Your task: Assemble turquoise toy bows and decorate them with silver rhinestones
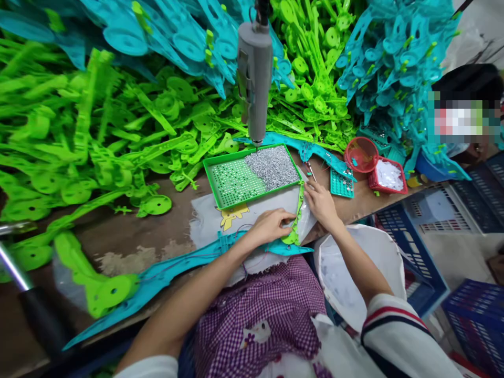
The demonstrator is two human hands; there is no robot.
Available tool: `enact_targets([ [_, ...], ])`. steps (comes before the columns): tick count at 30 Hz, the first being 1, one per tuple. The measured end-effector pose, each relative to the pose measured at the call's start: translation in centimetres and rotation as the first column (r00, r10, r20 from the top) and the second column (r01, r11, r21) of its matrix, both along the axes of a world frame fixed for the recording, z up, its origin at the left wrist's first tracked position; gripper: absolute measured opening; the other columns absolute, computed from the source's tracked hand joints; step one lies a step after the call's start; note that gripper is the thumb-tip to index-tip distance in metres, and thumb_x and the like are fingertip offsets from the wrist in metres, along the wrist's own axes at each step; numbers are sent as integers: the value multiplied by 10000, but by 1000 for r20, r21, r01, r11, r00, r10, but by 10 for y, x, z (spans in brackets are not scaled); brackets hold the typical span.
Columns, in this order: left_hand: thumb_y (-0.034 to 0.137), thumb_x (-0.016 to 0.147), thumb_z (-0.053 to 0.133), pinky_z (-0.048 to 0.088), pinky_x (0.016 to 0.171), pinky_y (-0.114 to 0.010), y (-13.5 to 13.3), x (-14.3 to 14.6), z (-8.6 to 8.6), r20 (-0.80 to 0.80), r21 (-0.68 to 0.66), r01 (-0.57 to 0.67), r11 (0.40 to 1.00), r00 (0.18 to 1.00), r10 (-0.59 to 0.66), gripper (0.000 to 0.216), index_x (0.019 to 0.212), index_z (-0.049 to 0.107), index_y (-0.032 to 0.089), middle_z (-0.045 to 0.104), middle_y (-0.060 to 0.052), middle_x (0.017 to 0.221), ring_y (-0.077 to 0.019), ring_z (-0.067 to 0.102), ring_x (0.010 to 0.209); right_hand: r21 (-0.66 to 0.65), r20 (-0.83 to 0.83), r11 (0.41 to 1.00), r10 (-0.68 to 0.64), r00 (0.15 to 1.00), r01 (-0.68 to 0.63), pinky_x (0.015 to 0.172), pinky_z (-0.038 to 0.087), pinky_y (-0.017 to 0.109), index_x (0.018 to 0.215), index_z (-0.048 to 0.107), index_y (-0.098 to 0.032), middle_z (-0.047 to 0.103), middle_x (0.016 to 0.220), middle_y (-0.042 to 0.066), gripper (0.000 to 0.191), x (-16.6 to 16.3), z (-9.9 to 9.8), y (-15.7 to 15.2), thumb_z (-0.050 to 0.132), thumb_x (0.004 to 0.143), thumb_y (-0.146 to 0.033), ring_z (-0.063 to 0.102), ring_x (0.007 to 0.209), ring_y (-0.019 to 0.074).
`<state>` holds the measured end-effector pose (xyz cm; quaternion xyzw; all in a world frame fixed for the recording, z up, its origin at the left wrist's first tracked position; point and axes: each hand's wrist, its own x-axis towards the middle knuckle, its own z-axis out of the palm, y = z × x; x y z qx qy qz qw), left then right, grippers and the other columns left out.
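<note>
Curled fingers of the left hand [271, 226] and right hand [319, 202] partly hide a narrow green part [300, 210] between them; whether they pinch it, I cannot tell. The left forearm crosses a blue part [189, 257]. A tray [232, 191] and hanging screwdriver [255, 79] stand beyond; bare tabletop [137, 231] shows leftward.

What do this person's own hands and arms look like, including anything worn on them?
The left hand and right hand are ungloved, with bare forearms. The right sleeve is short and white, with red and dark bands; the left sleeve shows only plain white.
</note>
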<state>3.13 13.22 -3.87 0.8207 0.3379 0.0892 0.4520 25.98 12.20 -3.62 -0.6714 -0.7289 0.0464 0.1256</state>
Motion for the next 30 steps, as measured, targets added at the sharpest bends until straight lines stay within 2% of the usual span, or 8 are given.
enact_targets([
  [4,273,818,639,428,716,-270,0,0,-2,-7,5,11,1000,1000,-11,449,1261,706,262,705,-29,1003,-175,623,808,-65,167,997,58,984,-48,938,420,447,1350,612,-220,626,1362,110,399,-2,7,2,386,1037,-322,578,1129,284],
  [7,275,815,641,426,710,-270,1,0,-6,-9,2,8,1000,1000,-8,449,1259,707,255,703,-29,1019,-169,618,793,-27,130,999,-16,991,19,923,417,432,1394,580,-220,643,1328,115,440,-3,-2,-2,343,1051,-359,566,1115,277],
  [10,282,813,646,432,712,-266,1,1,-8,-6,-6,12,1000,1000,-12,444,1251,709,244,701,-34,1030,-166,613,793,24,-4,995,-95,995,95,951,427,422,1415,570,-221,647,1323,112,478,-2,-20,-6,317,1055,-409,556,1128,271],
  [14,294,810,650,438,717,-261,1,0,-8,12,-16,6,1000,1000,-6,444,1247,709,241,701,-32,1023,-161,607,788,104,-250,991,-55,967,83,1080,400,433,1425,564,-223,610,1391,106,478,5,-33,-9,336,1050,-415,539,1248,252],
  [20,294,807,642,452,740,-261,0,-2,-5,20,-9,4,1000,1000,-3,448,1246,711,236,707,-38,1014,-175,627,818,154,-530,967,-91,843,202,1007,490,424,1322,638,-226,661,1287,120,415,15,-6,-19,455,1004,-418,610,1189,244],
  [23,285,801,645,456,751,-260,0,-2,-5,28,-1,3,1000,1000,-3,448,1240,715,231,710,-40,1011,-182,635,835,245,-530,947,-48,846,207,968,496,402,1216,683,-239,707,1185,96,346,14,16,8,471,1000,-407,631,1110,233],
  [26,290,800,647,458,749,-257,1,-2,-6,27,-11,-2,1000,1000,2,450,1241,713,227,706,-40,1007,-180,634,832,270,-396,946,-63,916,182,998,455,409,1151,709,-204,716,1170,109,333,15,32,67,467,999,-375,614,1122,250],
  [30,291,799,648,456,743,-251,1,-3,-9,26,-21,9,1000,1000,-9,456,1248,708,236,695,-39,995,-178,629,834,197,-121,950,-224,967,244,1027,380,477,1364,592,-182,622,1369,163,422,21,35,138,509,971,-311,552,1225,324],
])
